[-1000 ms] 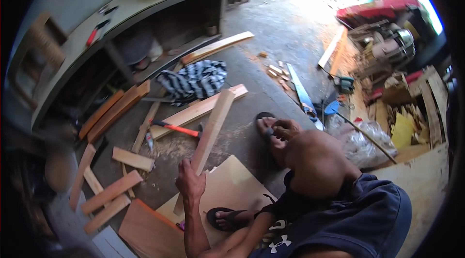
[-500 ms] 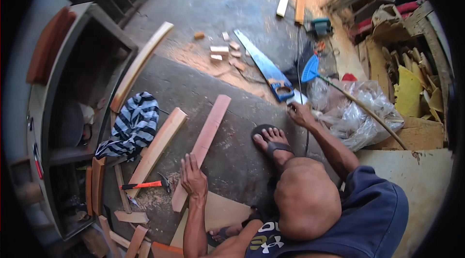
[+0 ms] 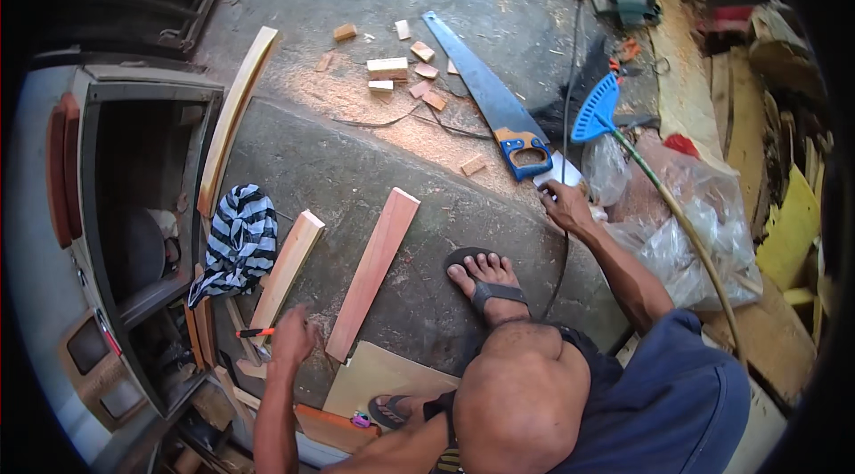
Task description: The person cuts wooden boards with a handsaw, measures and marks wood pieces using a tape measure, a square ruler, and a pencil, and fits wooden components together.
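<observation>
My left hand (image 3: 294,337) is curled over the head end of a hammer (image 3: 256,332); only its orange and black handle shows past the fingers. Just right of that hand lies a reddish wooden board (image 3: 372,274), and a paler wooden piece (image 3: 289,265) lies beyond the hand. My right hand (image 3: 565,205) has its fingers bent at the near edge of a white sheet (image 3: 559,171), seemingly pinching it. Close by, the blue-handled handsaw (image 3: 494,96) rests flat on the floor. A black cord (image 3: 565,247) runs past this hand.
Small wood offcuts (image 3: 387,69) and sawdust lie ahead. A blue rake (image 3: 597,109) with a long pole leans over clear plastic bags (image 3: 704,198) at right. On the left are a cabinet (image 3: 134,91) and a striped cloth (image 3: 239,238). A green power tool (image 3: 634,6) is far right.
My left hand has left the reddish board and moved left onto the hammer. The right hand stays by the white sheet. The whole view has shifted.
</observation>
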Action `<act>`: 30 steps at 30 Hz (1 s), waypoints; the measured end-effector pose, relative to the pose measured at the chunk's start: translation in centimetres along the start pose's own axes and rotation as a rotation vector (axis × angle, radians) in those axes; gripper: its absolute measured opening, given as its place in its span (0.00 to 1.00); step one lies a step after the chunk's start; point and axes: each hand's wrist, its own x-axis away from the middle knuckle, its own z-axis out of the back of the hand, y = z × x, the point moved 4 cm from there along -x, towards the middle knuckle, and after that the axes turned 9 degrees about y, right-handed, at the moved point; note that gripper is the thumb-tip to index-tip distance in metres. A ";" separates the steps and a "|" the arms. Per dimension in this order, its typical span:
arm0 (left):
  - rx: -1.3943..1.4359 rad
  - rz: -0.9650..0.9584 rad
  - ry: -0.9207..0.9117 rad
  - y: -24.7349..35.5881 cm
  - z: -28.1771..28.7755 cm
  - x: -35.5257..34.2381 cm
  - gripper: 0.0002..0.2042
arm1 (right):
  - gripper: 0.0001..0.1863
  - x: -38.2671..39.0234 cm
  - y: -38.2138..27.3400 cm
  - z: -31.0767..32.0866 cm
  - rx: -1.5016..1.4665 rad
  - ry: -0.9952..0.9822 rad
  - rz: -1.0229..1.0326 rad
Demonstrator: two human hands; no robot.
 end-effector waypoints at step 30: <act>0.111 0.462 0.576 -16.2 -5.2 0.4 0.11 | 0.09 3.0 -21.5 -3.9 0.073 -0.300 0.613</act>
